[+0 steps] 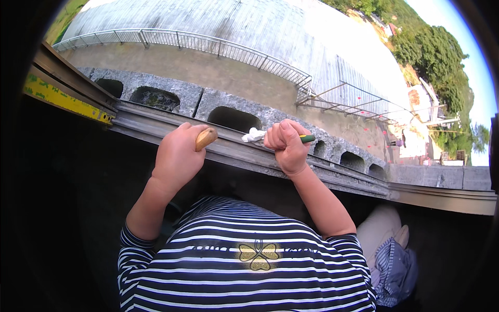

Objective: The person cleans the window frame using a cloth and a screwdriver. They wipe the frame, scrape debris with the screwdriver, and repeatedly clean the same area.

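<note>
My left hand (180,154) is closed around a wooden handle (206,139) above the metal window track (234,146); the tool's other end is hidden by the hand. To its right, my right hand (287,146) grips a green and yellow handle (307,139), whose end sticks out past the thumb side. A crumpled white piece (254,135), of cloth or paper as far as I can tell, shows on the other side of that fist, close over the track. Several long grooves run along the track, with pale dirt near my right wrist.
Hollow concrete blocks (187,91) with deep openings line the outside of the track. A yellow strip with writing (66,102) borders the left frame. Beyond are a metal railing (218,48) and a corrugated roof (187,19). Blue striped cloth (395,269) lies at lower right.
</note>
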Available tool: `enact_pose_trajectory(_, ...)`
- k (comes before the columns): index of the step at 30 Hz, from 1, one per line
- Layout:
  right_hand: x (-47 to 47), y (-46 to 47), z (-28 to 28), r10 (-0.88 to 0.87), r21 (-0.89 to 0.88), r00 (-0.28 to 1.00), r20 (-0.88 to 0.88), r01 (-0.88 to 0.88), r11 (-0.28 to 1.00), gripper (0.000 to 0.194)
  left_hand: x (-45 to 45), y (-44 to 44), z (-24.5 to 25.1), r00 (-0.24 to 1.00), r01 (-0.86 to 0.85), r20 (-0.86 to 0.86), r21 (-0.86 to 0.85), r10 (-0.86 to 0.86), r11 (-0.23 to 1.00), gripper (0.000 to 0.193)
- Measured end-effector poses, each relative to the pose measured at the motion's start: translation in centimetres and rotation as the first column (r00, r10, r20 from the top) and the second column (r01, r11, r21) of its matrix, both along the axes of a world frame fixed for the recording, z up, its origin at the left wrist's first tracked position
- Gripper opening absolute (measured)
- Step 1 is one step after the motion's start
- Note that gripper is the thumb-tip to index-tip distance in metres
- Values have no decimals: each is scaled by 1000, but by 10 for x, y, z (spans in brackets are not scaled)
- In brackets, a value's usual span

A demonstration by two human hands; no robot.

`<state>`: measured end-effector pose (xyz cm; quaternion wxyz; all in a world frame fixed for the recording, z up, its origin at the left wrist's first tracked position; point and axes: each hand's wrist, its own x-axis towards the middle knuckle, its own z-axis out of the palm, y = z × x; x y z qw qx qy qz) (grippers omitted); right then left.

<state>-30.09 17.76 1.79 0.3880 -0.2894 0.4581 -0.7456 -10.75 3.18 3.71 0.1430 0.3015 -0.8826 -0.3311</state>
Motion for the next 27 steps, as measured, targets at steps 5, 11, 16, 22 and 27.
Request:
enact_pose_trajectory(5,-17,54,0,-159,-65,987,-5,158,985,37,1,1,-6,999,-17,-30,-41,16,999,32)
enact_pose_trajectory(11,-34,103,13,-326,41,930,-168,337,941,37,2,3,-8,999,-36,-38,-53,34,998,32)
enact_pose_trajectory(16,-27,92,12,-334,-64,932,-143,328,943,38,2,3,-10,999,-31,-40,-77,28,997,33)
enact_pose_trajectory(22,-18,79,14,-324,-102,944,-62,317,943,40,1,2,-11,998,-26,-54,-63,23,998,33)
enact_pose_trajectory(27,-13,73,23,-301,-117,954,16,301,947,40,1,3,-10,998,-34,-48,-55,31,998,33)
